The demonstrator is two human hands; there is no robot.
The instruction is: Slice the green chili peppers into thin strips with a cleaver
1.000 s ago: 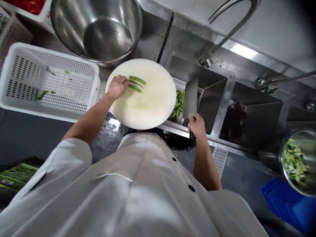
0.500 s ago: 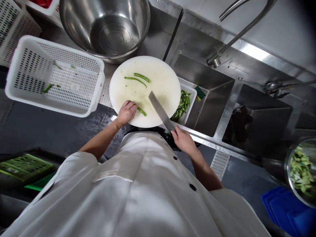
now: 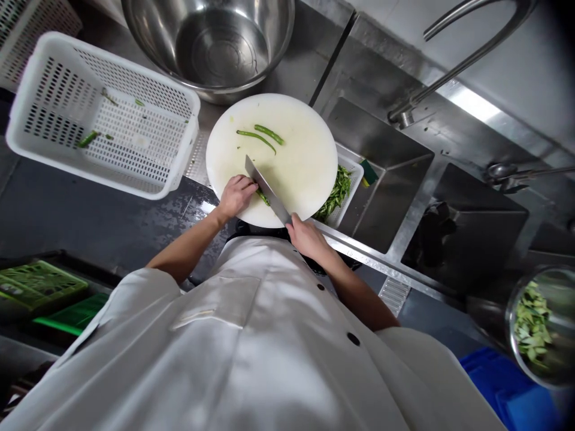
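Observation:
My left hand is closed over a green chili pepper near the front left of the round white cutting board. In my right hand is the handle of a kitchen knife. The blade lies along the pepper, right beside my left fingertips, and partly hides it. Farther back on the board rest two more green peppers, a straight one and a thin curved one. Cut green pieces fill a white basket partly under the board's right edge.
A white perforated basket with a few green scraps stands left of the board. Behind it is a large steel bowl. To the right are a sink with a sponge, a curved faucet and a bowl of cut greens.
My right hand has brought the knife leftward from the open board onto the pepper, next to my left fingers. My left hand stays on the pepper. The whole view has shifted slightly.

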